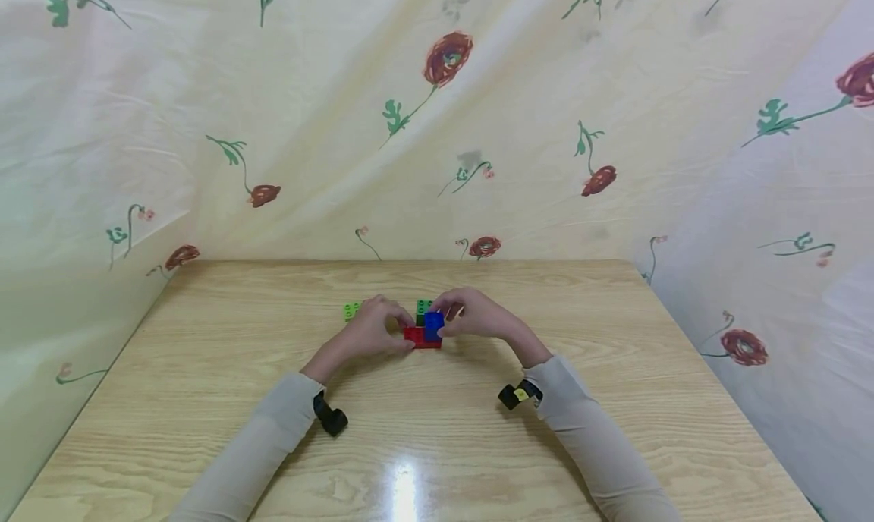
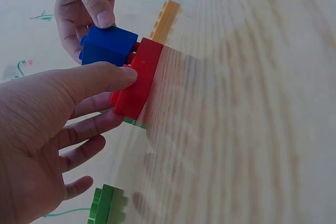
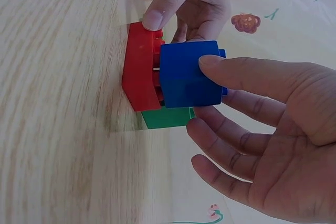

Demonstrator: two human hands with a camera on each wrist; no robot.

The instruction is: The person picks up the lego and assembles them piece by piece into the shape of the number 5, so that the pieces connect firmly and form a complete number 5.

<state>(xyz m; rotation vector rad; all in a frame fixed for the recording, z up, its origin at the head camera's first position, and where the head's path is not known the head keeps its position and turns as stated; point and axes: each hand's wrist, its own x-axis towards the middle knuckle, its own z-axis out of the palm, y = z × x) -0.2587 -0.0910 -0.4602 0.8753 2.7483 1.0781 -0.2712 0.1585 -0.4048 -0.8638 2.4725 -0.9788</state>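
"Where's the blue block (image 3: pixel 189 72)?"
"Head view: the red block's (image 3: pixel 139 66) three o'clock end, slightly gapped; my right hand (image 1: pixel 478 315) pinches it, my left hand (image 1: pixel 372 328) grips the red"
"Risk?"
"If I press unevenly, it could seat crooked"

The upper brick (image 1: pixel 433 328) covers the lower brick's (image 1: pixel 414 335) right end, before the rear brick (image 1: pixel 420 319).
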